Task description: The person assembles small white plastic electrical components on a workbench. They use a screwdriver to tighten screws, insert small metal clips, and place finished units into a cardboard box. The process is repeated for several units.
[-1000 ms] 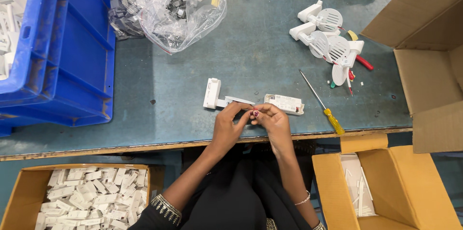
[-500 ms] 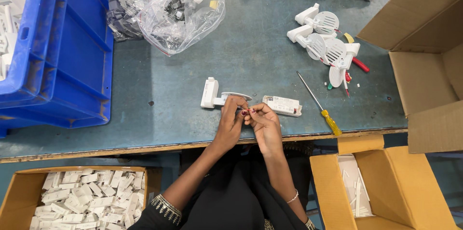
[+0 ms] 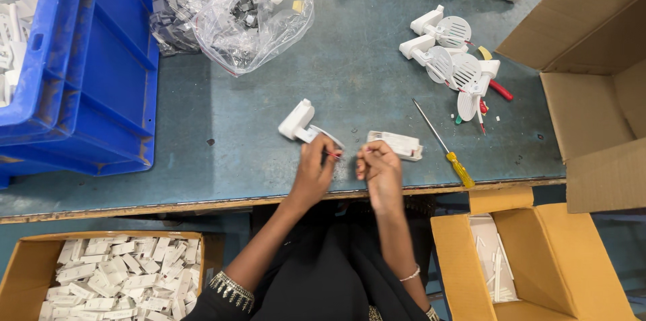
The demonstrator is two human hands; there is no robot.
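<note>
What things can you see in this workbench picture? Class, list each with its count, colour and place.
Crates: two, blue, stacked, left.
Plastic bag of parts: one, clear, top middle.
Round-grille parts: several, white, upper right.
Screwdriver: one, yellow handle, right of hands.
White housing: one, by left hand.
White rectangular part: one, by right hand.
Cardboard boxes: three; right, lower right, lower left.
Left hand: grip on thin red wires.
Right hand: fingers curled.

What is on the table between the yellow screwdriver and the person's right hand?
In the head view, a flat white plastic piece lies between the right hand and the yellow-handled screwdriver, touching the hand's fingertips.
</note>
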